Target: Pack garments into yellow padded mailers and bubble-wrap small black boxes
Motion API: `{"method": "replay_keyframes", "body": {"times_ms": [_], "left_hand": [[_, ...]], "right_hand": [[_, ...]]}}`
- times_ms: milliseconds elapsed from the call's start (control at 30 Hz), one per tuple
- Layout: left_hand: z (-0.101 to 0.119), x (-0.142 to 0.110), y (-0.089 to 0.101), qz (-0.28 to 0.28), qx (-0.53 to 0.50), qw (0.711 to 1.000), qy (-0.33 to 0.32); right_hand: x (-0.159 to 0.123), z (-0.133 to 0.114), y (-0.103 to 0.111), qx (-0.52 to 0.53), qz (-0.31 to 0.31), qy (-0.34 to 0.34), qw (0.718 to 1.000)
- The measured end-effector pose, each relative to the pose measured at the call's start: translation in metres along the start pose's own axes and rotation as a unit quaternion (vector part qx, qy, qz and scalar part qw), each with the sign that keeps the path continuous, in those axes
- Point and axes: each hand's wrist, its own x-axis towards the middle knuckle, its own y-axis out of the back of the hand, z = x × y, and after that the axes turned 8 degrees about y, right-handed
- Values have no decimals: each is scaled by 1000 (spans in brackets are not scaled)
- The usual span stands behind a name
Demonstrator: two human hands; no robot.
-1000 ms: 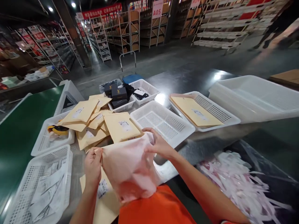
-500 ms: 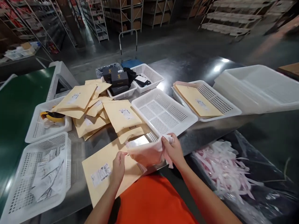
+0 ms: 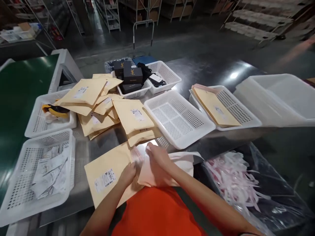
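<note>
The pink bag (image 3: 172,165) lies flat on the tabletop (image 3: 209,144) at its near edge, just in front of the empty white basket (image 3: 178,118), its long axis running left to right and its far end reaching toward the bin of pink strips (image 3: 236,177). The right hand (image 3: 157,157) presses down on the bag's left part with fingers spread flat, gripping nothing. The left hand (image 3: 129,173) rests beside it on the large kraft envelope (image 3: 108,175), which lies partly under the bag; whether its fingers pinch anything cannot be told. Behind the bag, a loose heap of kraft mailers (image 3: 103,105) crowds the tabletop. Left of the bag, one basket (image 3: 36,170) holds crumpled paper slips. Beyond the empty basket, another basket (image 3: 231,108) holds flat envelopes, and a farther one (image 3: 134,88) holds black boxes.
</note>
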Motion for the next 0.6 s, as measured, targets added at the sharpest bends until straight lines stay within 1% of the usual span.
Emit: {"method": "replay_keyframes", "body": {"times_ms": [33,100,133,200,233,300,367,400,433,500,600], "left_hand": [[-5,-9,-3,10,3,1000,-7],[-13,-26,-7,34,5,999,-20],[-16,-34,-9,47,5,999,-24],[-19,-46,-13,75,4,997,-31],[-19,-50,-16,88,4,995,-35],[-14,-54,-24,111,3,993,-49],[-6,-53,-32,129,2,989,-65],[-2,-51,-35,137,2,988,-70],[1,-49,-38,146,2,987,-71],[5,-45,-39,160,3,985,-68],[4,-39,-32,166,2,984,-71]], "right_hand": [[8,-4,-18,-22,-13,-4,1000],[20,-7,-51,-34,-7,-5,999],[21,-7,-64,-31,6,-1,999],[17,-1,-82,-24,24,13,999],[13,4,-88,-16,18,36,999],[4,10,-96,14,-35,123,992],[0,12,-104,47,-106,222,968],[0,9,-109,57,-130,256,956],[2,5,-114,60,-140,271,951],[11,-9,-125,53,-124,258,957],[26,-30,-139,47,-80,212,973]]}}
